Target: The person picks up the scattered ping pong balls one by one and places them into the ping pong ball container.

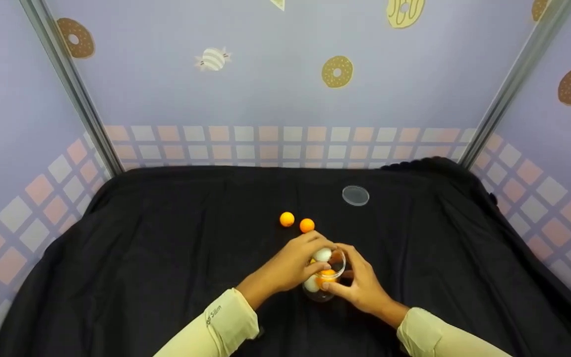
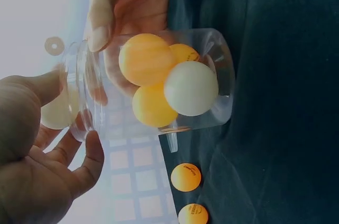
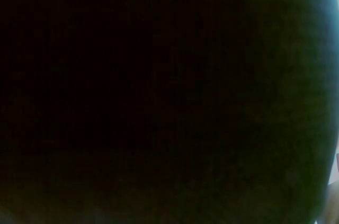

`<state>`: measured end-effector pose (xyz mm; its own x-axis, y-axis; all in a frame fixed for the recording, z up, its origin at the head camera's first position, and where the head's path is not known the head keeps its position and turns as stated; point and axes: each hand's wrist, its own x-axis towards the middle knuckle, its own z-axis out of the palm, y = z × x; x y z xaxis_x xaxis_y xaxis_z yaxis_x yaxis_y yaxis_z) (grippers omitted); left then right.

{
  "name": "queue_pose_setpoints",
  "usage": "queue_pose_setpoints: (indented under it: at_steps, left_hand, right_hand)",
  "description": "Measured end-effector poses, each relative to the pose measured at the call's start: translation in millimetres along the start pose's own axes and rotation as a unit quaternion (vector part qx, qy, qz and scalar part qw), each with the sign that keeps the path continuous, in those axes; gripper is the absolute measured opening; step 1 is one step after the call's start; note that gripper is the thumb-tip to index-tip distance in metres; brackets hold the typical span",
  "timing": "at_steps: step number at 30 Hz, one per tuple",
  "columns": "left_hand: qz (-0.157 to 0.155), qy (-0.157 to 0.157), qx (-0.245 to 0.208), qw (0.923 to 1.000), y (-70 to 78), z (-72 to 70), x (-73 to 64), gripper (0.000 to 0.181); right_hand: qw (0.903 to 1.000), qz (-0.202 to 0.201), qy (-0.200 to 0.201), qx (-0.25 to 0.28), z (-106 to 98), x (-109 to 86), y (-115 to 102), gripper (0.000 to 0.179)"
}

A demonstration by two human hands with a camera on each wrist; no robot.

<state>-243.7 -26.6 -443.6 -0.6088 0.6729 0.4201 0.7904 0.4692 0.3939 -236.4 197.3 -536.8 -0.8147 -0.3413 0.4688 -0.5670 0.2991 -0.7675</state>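
A clear plastic jar (image 2: 220, 54) stands on the black cloth, its mouth up. My right hand (image 1: 362, 285) grips it around its upper side, thumb in front. Inside lie several orange ping-pong balls (image 2: 145, 60) and a white one (image 2: 190, 88). Another white ping-pong ball (image 1: 322, 255) is at the jar's mouth, pinched between the thumb and fingers of my left hand (image 1: 295, 260). In the left wrist view, the left fingers lie around the jar's rim (image 2: 87, 86) and partly cover this ball. The right wrist view is almost wholly dark.
Two loose orange ping-pong balls, one on the left (image 1: 287, 219) and one on the right (image 1: 307, 225), lie on the cloth beyond my left hand. A round clear lid (image 1: 355, 195) lies farther back to the right. Patterned walls enclose the black-covered table (image 1: 166, 248).
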Motion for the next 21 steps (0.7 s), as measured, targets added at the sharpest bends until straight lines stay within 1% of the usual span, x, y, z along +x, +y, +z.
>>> queue_pose_setpoints:
  at_steps: [3,8,10,15,21]
  left_hand:
    - [-0.005,0.005,-0.011,0.9999,-0.3,1.7,0.9,0.034]
    - [-0.007,0.0,-0.011,0.9999,0.6,2.7,2.6,0.035]
    - [-0.008,0.0,-0.012,0.9999,0.9,2.2,2.9,0.036]
    - [-0.012,-0.006,-0.012,0.9998,2.1,0.6,3.8,0.038]
    - [-0.012,-0.011,-0.005,0.9998,3.7,0.5,4.0,0.037]
  right_hand:
    - [1.0,0.002,0.0,-0.003,-0.3,0.0,0.2,0.075]
    - [0.9999,0.004,-0.001,-0.01,-0.9,-0.2,-0.1,0.075]
    - [0.9999,-0.001,-0.001,-0.011,-0.9,0.0,-0.8,0.075]
    - [0.9999,-0.01,-0.003,-0.001,-0.8,0.4,-2.4,0.077]
    - [1.0,-0.002,0.001,0.008,0.1,-0.9,-2.3,0.077]
